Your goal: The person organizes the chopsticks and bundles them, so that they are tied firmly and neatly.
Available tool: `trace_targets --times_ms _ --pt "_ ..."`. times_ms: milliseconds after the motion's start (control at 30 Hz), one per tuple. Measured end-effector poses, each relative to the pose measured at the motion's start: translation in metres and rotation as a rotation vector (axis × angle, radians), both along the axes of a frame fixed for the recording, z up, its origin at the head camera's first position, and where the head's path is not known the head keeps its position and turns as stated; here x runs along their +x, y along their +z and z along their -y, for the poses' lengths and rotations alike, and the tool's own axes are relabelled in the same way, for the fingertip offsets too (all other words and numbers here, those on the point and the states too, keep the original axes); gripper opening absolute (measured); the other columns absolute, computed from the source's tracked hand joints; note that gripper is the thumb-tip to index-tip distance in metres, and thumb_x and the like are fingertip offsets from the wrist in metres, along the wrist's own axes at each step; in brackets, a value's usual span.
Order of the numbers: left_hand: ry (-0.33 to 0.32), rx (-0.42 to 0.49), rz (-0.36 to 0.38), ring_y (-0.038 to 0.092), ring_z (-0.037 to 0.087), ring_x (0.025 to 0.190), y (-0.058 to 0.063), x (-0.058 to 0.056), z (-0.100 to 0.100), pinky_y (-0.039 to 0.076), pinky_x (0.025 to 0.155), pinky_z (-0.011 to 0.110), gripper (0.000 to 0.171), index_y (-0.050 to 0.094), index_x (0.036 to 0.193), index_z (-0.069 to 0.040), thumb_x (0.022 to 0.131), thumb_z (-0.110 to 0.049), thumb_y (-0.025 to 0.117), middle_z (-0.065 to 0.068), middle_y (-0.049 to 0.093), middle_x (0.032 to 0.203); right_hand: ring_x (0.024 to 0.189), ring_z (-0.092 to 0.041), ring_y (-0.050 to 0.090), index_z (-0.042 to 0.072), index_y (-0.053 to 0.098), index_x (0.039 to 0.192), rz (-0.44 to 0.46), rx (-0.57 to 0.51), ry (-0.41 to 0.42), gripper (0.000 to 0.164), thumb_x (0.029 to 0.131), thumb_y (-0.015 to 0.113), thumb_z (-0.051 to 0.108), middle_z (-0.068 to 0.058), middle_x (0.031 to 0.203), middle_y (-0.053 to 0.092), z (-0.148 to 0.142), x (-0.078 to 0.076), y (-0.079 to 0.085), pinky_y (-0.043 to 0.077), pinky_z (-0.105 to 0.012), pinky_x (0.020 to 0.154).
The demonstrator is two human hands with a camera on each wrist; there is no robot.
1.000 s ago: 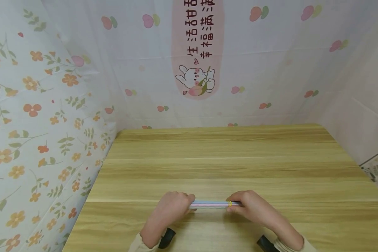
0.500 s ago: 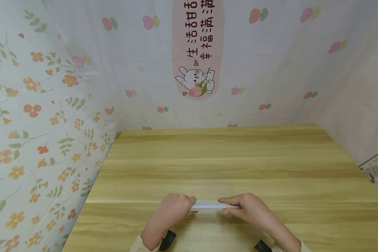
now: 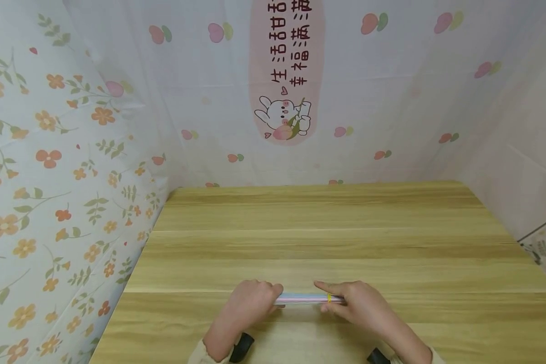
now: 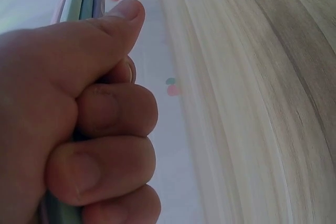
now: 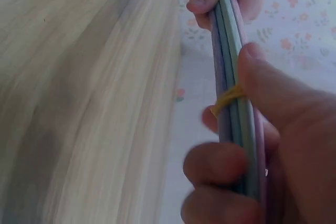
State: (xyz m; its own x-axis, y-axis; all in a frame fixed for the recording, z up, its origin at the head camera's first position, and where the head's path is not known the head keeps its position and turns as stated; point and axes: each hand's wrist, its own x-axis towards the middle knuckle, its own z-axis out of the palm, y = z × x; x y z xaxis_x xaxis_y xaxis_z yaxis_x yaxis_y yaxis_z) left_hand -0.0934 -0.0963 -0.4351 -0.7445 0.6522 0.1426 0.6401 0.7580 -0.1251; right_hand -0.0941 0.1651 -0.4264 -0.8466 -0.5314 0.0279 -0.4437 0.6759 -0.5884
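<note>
Left hand (image 3: 252, 301) grips one end of a pastel-striped bundle (image 3: 300, 299); right hand (image 3: 361, 303) holds the other, near a yellow band (image 3: 329, 298) around it. The bundle lies crosswise between the hands, near the front of a wood-grain table (image 3: 309, 237). Behind: a pale curtain (image 3: 391, 101) with printed fruit, a rabbit (image 3: 279, 114) and lettering. At left: a flowered cloth (image 3: 50, 189). Beneath each wrist: a black strap (image 3: 242, 347).
</note>
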Motion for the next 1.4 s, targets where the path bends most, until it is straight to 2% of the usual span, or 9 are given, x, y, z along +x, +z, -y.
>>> trace_targets --times_ms 67,133,267,433,700,833,1000,1167,1400 --pt "0.002 0.001 0.002 0.037 0.002 0.047 -0.001 0.000 0.001 0.033 0.042 0.020 0.029 0.057 0.076 -0.018 0.082 -0.041 0.072 -0.009 0.053 0.059 0.064 0.002 0.054 0.012 0.067 0.120 -0.006 0.005 0.028 0.044 0.084 0.068 0.038 0.004 0.089 0.071 -0.002 -0.001 0.001 0.047 -0.020 0.060" --pt "0.003 0.005 0.006 0.037 0.002 0.047 -0.001 0.000 0.001 0.032 0.042 0.020 0.029 0.057 0.076 -0.018 0.082 -0.041 0.072 -0.009 0.053 0.058 0.075 0.000 0.058 0.010 0.070 0.112 -0.022 -0.004 0.067 0.036 0.086 0.067 0.035 0.001 0.100 0.071 -0.005 -0.003 0.002 0.048 -0.022 0.065" --pt "0.002 0.019 0.007 0.036 0.002 0.046 -0.002 -0.001 0.002 0.032 0.041 0.021 0.028 0.056 0.076 -0.017 0.082 -0.040 0.072 -0.009 0.053 0.058 0.072 0.003 0.050 0.014 0.071 0.097 -0.022 -0.024 0.132 0.021 0.091 0.063 0.033 0.011 0.089 0.063 -0.012 -0.008 0.005 0.046 -0.020 0.062" --pt "0.000 0.022 0.006 0.037 0.003 0.046 -0.002 -0.001 0.002 0.033 0.041 0.022 0.028 0.057 0.076 -0.017 0.082 -0.040 0.071 -0.008 0.055 0.059 0.071 0.005 0.046 0.016 0.069 0.094 0.032 -0.018 0.177 0.023 0.095 0.056 0.035 0.013 0.086 0.059 -0.015 -0.010 0.009 0.044 -0.020 0.062" --pt "0.007 0.013 0.037 0.039 0.003 0.047 -0.002 -0.001 0.000 0.034 0.043 0.022 0.027 0.058 0.076 -0.018 0.083 -0.041 0.070 -0.008 0.056 0.060 0.064 0.004 0.037 0.016 0.058 0.078 -0.063 0.032 0.245 0.016 0.093 0.060 0.018 0.016 0.071 0.042 -0.009 -0.011 0.010 0.036 -0.017 0.059" --pt "0.002 0.002 0.041 0.039 0.003 0.048 -0.001 -0.001 -0.001 0.034 0.043 0.022 0.027 0.057 0.076 -0.018 0.083 -0.040 0.071 -0.009 0.055 0.060 0.064 0.004 0.037 0.014 0.058 0.079 -0.074 0.017 0.266 0.014 0.092 0.061 0.013 0.016 0.072 0.042 -0.005 -0.011 0.010 0.037 -0.017 0.059" --pt "-0.001 -0.012 0.039 0.037 0.002 0.048 0.000 -0.001 -0.001 0.032 0.042 0.021 0.027 0.055 0.075 -0.018 0.083 -0.038 0.072 -0.009 0.052 0.059 0.067 0.004 0.039 0.012 0.061 0.082 -0.032 -0.024 0.275 0.011 0.093 0.060 0.013 0.015 0.074 0.047 -0.004 -0.010 0.011 0.039 -0.017 0.060" --pt "0.004 -0.022 0.040 0.038 0.002 0.048 -0.001 0.000 -0.002 0.033 0.042 0.021 0.028 0.054 0.074 -0.018 0.083 -0.038 0.072 -0.009 0.050 0.058 0.078 0.004 0.052 0.011 0.071 0.098 0.019 -0.034 0.219 0.016 0.094 0.060 0.022 0.008 0.091 0.066 -0.003 -0.009 0.010 0.047 -0.020 0.066" --pt "-0.009 -0.012 0.021 0.038 0.002 0.047 -0.001 0.000 -0.004 0.034 0.042 0.021 0.027 0.055 0.074 -0.018 0.083 -0.038 0.071 -0.009 0.053 0.058 0.075 0.004 0.052 0.011 0.071 0.112 0.131 -0.085 0.143 0.030 0.091 0.062 0.030 0.000 0.102 0.071 -0.001 -0.008 0.007 0.046 -0.019 0.062"
